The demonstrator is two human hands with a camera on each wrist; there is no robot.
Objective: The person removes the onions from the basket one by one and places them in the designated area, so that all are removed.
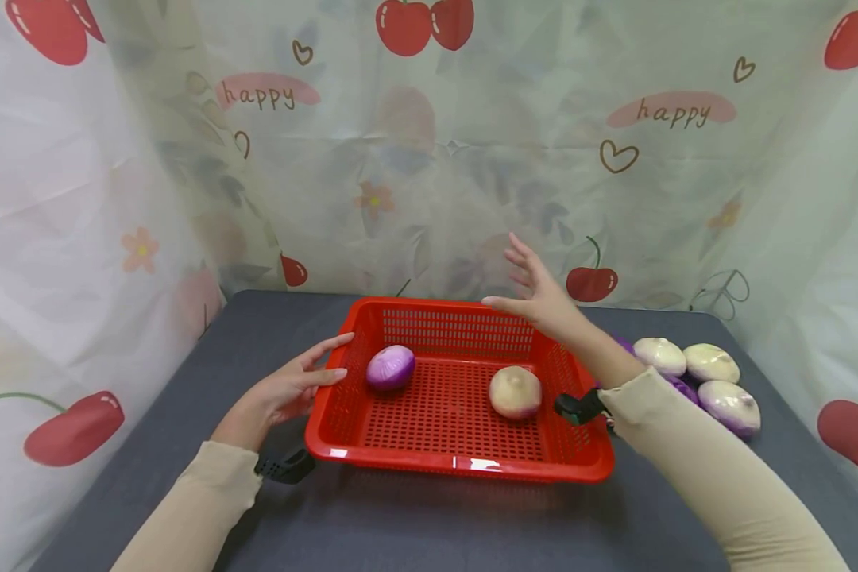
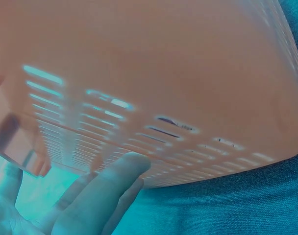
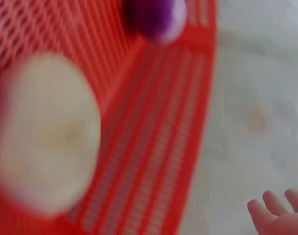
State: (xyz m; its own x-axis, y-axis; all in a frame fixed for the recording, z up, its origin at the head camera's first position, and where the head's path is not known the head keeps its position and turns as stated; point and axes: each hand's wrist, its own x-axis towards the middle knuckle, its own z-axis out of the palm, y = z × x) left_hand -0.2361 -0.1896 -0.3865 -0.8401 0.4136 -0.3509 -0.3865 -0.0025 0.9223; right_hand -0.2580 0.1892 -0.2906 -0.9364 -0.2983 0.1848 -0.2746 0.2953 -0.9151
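Observation:
A red perforated plastic basket [image 1: 454, 465] sits on the table. My left hand [image 1: 289, 393] touches its left side with extended fingers; in the left wrist view, fingers [image 2: 110, 191] lie against or very near the slotted outer wall. My right hand [image 1: 546, 306] is raised over the back right rim, fingers spread, holding nothing. Inside the basket, a purple, pale-streaked round vegetable [image 1: 391, 368] lies at the left, and a cream turnip with a purplish underside [image 1: 515, 392] at the right. The right wrist view shows the turnip [image 3: 51, 137] blurred and close.
Right of the basket, several cream-and-purple turnips [image 1: 729, 407] lie grouped on the dark grey table [image 1: 415, 524], partly hidden by the right forearm. Purple vegetables [image 1: 682, 388] show among them. A patterned curtain [image 1: 457, 159] encloses the back and sides.

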